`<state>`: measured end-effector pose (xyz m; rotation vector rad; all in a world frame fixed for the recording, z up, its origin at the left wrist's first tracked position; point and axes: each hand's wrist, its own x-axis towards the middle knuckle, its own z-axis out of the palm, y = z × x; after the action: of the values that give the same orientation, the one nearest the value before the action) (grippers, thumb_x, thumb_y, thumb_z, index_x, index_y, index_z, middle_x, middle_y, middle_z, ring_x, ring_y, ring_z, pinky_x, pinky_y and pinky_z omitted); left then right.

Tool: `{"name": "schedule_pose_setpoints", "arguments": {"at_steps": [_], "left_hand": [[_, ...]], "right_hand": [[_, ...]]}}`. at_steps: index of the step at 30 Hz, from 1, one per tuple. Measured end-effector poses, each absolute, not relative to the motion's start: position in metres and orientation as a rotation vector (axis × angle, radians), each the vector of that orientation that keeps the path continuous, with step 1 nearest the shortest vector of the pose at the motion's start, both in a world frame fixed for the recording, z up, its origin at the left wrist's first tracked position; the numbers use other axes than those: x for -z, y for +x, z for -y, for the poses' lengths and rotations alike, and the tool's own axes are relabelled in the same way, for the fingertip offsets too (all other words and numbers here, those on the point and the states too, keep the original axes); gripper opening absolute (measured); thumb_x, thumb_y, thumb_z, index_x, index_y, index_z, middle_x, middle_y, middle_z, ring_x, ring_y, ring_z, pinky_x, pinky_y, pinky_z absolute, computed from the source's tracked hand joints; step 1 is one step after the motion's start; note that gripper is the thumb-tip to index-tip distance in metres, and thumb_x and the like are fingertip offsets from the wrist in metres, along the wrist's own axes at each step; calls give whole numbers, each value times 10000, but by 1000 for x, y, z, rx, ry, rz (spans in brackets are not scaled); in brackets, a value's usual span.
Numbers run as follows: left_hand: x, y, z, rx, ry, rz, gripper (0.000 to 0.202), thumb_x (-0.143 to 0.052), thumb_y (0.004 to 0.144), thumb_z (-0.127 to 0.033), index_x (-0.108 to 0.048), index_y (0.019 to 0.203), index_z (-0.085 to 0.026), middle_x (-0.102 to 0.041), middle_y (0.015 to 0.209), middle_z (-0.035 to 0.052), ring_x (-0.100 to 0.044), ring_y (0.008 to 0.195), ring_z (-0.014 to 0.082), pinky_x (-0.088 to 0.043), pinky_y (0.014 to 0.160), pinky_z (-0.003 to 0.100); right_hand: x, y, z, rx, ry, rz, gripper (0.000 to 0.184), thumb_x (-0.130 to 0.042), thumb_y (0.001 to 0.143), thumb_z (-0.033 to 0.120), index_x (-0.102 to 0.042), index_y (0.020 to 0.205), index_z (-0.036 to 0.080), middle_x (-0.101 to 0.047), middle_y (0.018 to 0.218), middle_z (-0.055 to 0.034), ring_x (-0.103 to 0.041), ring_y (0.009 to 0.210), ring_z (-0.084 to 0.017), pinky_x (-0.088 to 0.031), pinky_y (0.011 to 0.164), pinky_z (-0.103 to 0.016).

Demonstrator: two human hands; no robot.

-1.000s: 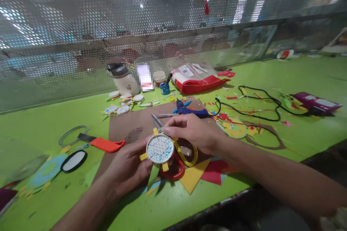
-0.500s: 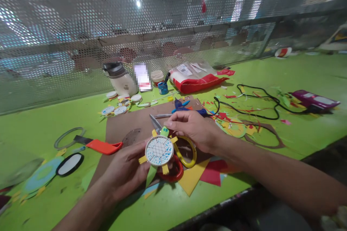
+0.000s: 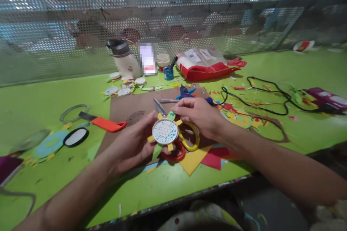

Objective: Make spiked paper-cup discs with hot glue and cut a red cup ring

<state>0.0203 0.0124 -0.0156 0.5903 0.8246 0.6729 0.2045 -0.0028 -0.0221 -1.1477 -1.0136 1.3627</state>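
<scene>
A small paper turtle [image 3: 165, 131] has a round white shell with blue dabs and dark lines, yellow feet and a green head with blue eyes. My left hand [image 3: 135, 140] holds it from the left, fingers partly hidden beneath it. The closed thumb and fingers of my right hand [image 3: 199, 117] pinch at the edge of the green head. Under the turtle lie scissors [image 3: 195, 140] with one yellow and one red handle loop, blades pointing away on the brown board [image 3: 116, 106].
A blue glue gun [image 3: 185, 92] lies behind, its black cord running right. Left are an orange-handled cutter [image 3: 108, 124] and a black-rimmed oval [image 3: 76, 137]. A jug [image 3: 124, 59], phone [image 3: 148, 59], blue pot [image 3: 168, 73] and red-white bag [image 3: 206, 66] stand behind. Paper scraps [image 3: 195, 160] lie in front.
The view has tilted down and shifted left, so the table sits higher and more to the right. Both hands stay at the turtle, the right fingers still by its head.
</scene>
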Motion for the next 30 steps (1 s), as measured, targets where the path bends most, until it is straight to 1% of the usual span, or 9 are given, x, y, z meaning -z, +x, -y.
{"name": "schedule_pose_setpoints", "arguments": {"at_steps": [2, 4, 9, 14, 19, 23, 25, 28, 30], "left_hand": [[16, 18, -12, -673, 587, -824, 188, -587, 946, -241, -738, 959, -130, -751, 847, 85, -686, 644, 141, -605, 592, 218], [19, 16, -11, -657, 663, -776, 150, -640, 910, -221, -740, 975, -131, -749, 840, 86, -693, 665, 157, -602, 594, 225], [23, 16, -9, -518, 900, -646, 299, -704, 855, -180, -710, 1151, -142, -760, 902, 131, -682, 625, 187, -573, 541, 277], [23, 18, -8, -552, 941, -650, 241, -696, 867, -181, -736, 1104, -161, -770, 908, 111, -678, 637, 159, -559, 575, 244], [23, 18, -9, -575, 934, -736, 243, -722, 839, -141, -749, 1079, -161, -779, 869, 84, -699, 679, 156, -580, 668, 234], [22, 19, -9, -597, 918, -776, 219, -744, 815, -122, -762, 1029, -160, -779, 828, 70, -703, 685, 148, -578, 672, 204], [21, 20, -9, -605, 925, -791, 219, -749, 808, -126, -761, 1026, -151, -772, 783, 72, -704, 663, 158, -578, 626, 204], [19, 21, -8, -593, 953, -817, 249, -745, 812, -160, -748, 1060, -140, -754, 708, 76, -687, 557, 186, -533, 458, 225], [17, 21, -7, -595, 941, -836, 260, -752, 803, -169, -742, 1062, -142, -759, 720, 81, -686, 538, 199, -509, 410, 236]], "right_hand": [[24, 204, 2, -1333, -1154, 1040, 151, -695, 774, 167, -604, 652, 171, -586, 588, 49, -504, 519, -81, -387, 502, -211], [26, 204, 2, -1332, -1169, 1052, 149, -702, 767, 194, -605, 656, 176, -595, 605, 43, -515, 538, -91, -397, 525, -224], [23, 203, 2, -1339, -1157, 1034, 134, -704, 742, 192, -613, 646, 169, -574, 575, 53, -494, 515, -84, -375, 520, -223], [21, 202, 1, -1338, -1174, 999, 123, -671, 740, 135, -621, 632, 164, -522, 504, 76, -453, 476, -75, -347, 497, -213], [22, 201, 1, -1331, -1218, 1003, 160, -654, 769, 104, -620, 625, 164, -575, 533, 45, -488, 493, -84, -374, 490, -209], [20, 200, 1, -1335, -1276, 1012, 195, -661, 807, 122, -611, 622, 163, -562, 532, 44, -463, 478, -77, -350, 457, -198], [18, 201, 1, -1330, -1300, 1023, 202, -655, 821, 121, -619, 627, 162, -555, 529, 47, -455, 472, -74, -339, 450, -196], [15, 201, 2, -1321, -1301, 1019, 233, -643, 830, 115, -611, 606, 168, -551, 513, 52, -462, 465, -74, -361, 468, -203], [14, 202, 3, -1328, -1309, 1027, 246, -629, 845, 123, -607, 604, 170, -556, 509, 49, -474, 468, -78, -372, 475, -206]]}}
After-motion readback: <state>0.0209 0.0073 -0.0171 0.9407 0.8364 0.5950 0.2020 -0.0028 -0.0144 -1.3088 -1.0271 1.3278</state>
